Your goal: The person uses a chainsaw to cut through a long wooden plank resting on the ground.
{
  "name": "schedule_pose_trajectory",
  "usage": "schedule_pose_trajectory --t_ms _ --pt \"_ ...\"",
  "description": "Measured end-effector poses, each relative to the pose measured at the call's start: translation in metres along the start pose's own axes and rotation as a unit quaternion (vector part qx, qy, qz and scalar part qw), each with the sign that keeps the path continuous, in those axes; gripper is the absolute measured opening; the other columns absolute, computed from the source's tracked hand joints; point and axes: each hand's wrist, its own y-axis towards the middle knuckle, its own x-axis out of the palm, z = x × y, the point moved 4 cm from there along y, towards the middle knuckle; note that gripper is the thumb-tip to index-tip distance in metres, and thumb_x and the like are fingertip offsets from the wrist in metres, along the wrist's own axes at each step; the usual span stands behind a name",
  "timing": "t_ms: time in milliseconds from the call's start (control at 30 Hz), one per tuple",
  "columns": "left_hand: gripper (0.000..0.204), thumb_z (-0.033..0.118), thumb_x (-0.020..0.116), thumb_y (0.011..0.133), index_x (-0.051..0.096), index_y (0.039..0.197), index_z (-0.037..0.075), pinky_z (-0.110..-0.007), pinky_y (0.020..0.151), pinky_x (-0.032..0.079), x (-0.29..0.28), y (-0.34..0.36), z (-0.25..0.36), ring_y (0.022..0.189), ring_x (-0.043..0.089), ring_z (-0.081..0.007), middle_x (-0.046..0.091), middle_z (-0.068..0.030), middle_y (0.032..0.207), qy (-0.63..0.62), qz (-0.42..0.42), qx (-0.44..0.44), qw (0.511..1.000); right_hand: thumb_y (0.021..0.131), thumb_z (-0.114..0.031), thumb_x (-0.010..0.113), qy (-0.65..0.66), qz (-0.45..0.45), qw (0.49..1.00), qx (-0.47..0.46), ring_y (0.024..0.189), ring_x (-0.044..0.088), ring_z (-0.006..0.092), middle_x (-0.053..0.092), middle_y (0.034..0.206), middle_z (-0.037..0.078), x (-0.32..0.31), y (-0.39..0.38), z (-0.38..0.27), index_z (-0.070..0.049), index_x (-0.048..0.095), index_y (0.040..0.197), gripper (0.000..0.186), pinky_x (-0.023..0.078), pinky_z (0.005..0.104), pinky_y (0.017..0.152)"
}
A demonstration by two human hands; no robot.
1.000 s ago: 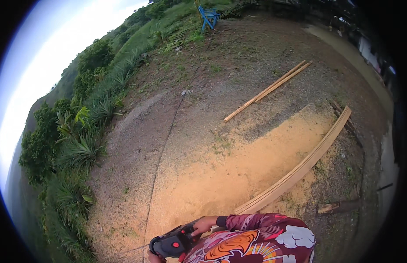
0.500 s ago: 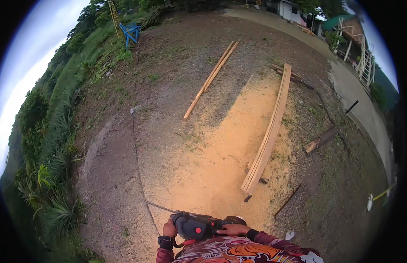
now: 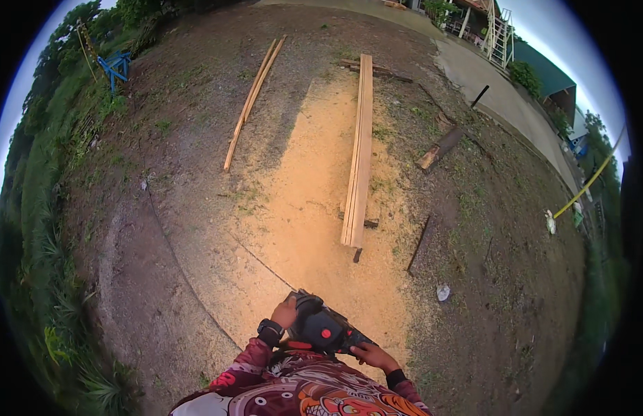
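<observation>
In the head view, I am looking down at a black power tool [image 3: 321, 331] with a red round spot, which is sitting at the lower centre of the frame, close in front of a patterned maroon shirt [image 3: 287, 394]. Its long thin bar [image 3: 264, 265] is pointing toward the upper left. The left hand [image 3: 285, 314], with a dark watch [image 3: 269, 333] at its wrist, is gripping the tool's left end, fingers closing around it. The right hand [image 3: 378, 356] is touching the tool's right end with its fingertips bending over the edge; I cannot tell how tightly its fingers are closing. Beyond the tool, tan sawdust [image 3: 294, 215] is covering the middle of the ground. Long sawn boards [image 3: 359, 149] are lying stacked just right of upper centre, and two thin wooden strips [image 3: 245, 118] are lying left of them. A short log [image 3: 441, 149] is resting at the upper right, a dark cable [image 3: 170, 243] is running down the left side, and a blue stand [image 3: 115, 68] is standing at the upper left.
</observation>
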Motion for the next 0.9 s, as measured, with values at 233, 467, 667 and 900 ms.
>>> schedule_pose_trajectory --t_ms 233,467,667,900 --pt "0.069 0.051 0.03 0.105 0.068 0.081 -0.001 -0.052 0.08 0.05 0.012 -0.023 0.085 0.081 0.065 -0.0448 0.067 -0.0243 0.079 -0.093 -0.095 -0.085 0.987 0.102 -0.043 0.058 0.207 0.088 0.974 -0.013 0.083 0.064 0.0157 0.067 0.094 0.007 0.116 -0.072 0.063 0.0 0.064 0.114 0.045 0.051 0.0314 0.073" --pt "0.068 0.05 0.031 0.105 0.069 0.085 -0.002 -0.055 0.081 0.05 0.048 -0.106 0.142 0.088 0.064 -0.0498 0.068 -0.0293 0.09 -0.033 -0.195 0.009 0.98 0.1 -0.031 0.062 0.376 0.133 0.917 0.021 0.078 0.061 0.0131 0.069 0.096 0.007 0.22 -0.118 0.121 0.001 0.066 0.117 0.036 0.047 0.0273 0.069" --pt "0.069 0.047 0.028 0.106 0.071 0.09 -0.005 -0.056 0.086 0.05 0.086 -0.14 0.139 0.089 0.067 -0.0481 0.069 -0.0291 0.092 -0.034 -0.251 0.074 0.965 0.1 -0.029 0.062 0.435 0.133 0.889 0.044 0.06 0.051 0.0044 0.066 0.082 -0.001 0.279 -0.14 0.154 -0.003 0.067 0.112 0.03 0.037 0.0237 0.051" --pt "0.067 0.042 0.026 0.107 0.07 0.092 -0.007 -0.055 0.085 0.051 0.143 -0.131 0.098 0.086 0.067 -0.0478 0.07 -0.0287 0.093 -0.029 -0.297 0.128 0.946 0.105 -0.034 0.054 0.544 0.165 0.819 0.076 0.076 0.066 0.0145 0.071 0.095 0.007 0.323 -0.138 0.15 -0.004 0.062 0.124 0.037 0.052 0.0297 0.068"
